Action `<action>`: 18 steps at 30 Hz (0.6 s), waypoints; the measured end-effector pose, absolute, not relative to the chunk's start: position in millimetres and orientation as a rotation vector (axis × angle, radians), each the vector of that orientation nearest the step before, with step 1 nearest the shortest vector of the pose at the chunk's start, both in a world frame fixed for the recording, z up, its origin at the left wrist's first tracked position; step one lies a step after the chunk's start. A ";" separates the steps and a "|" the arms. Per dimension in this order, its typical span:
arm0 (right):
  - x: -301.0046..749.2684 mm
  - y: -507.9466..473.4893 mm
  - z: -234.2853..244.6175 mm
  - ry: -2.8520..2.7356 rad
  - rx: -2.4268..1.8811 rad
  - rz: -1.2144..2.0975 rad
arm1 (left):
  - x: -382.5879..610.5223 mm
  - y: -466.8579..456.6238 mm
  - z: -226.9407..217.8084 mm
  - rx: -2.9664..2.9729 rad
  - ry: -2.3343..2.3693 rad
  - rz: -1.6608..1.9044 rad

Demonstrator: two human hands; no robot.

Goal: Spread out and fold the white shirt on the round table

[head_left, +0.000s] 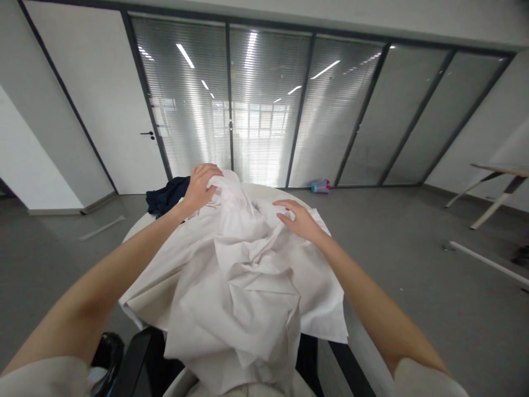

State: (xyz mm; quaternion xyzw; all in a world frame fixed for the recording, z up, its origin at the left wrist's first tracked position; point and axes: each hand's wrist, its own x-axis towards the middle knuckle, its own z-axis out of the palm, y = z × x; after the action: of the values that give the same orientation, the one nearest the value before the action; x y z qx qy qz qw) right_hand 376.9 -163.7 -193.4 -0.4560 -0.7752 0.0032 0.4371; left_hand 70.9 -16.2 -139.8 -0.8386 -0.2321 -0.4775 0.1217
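A large, crumpled white cloth garment (252, 292) is spread over a round white table (136, 223) and hangs over its near edge. Its exact kind cannot be made out among the folds. At the far side, my left hand (202, 186) is closed on a bunched, raised part of the garment. My right hand (301, 219) rests at the garment's right side, thumb and fingers apart, with no cloth visibly gripped. Dark navy cloth (167, 196) lies at the table's far left, just beyond my left hand.
Black chair parts (138, 358) stand at the near left, beside a shiny black bag (108, 353). A glass partition with blinds (264, 110) and a white door (99, 94) lie beyond. A small blue-and-red item (320, 186) sits on the floor. Another table (502, 170) stands far right.
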 end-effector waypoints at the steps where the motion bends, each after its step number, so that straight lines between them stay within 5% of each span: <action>1: 377.4 -153.6 -188.2 -2.032 -1.125 0.051 | 60.1 -19.6 -138.6 -2.371 -0.699 -1.506; 6: 348.7 -120.4 -191.0 -2.212 -1.083 0.304 | 24.7 -42.1 -137.1 -2.057 -0.799 -2.014; 11: 310.1 -96.1 -197.6 -2.073 -1.037 0.491 | 5.7 -47.3 -140.1 -1.891 -0.897 -2.048; 18: 318.3 -69.3 -116.4 -1.920 -1.360 -0.013 | -17.9 -13.8 -105.1 -2.014 -1.290 -1.838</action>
State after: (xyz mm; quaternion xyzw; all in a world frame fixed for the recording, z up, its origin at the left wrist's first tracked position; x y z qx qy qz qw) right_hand 318.3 -69.3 -116.4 -0.5338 -0.7534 -0.0051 0.3840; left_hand -17.9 -13.8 -105.1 -0.6664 -0.4267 -0.6082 0.0626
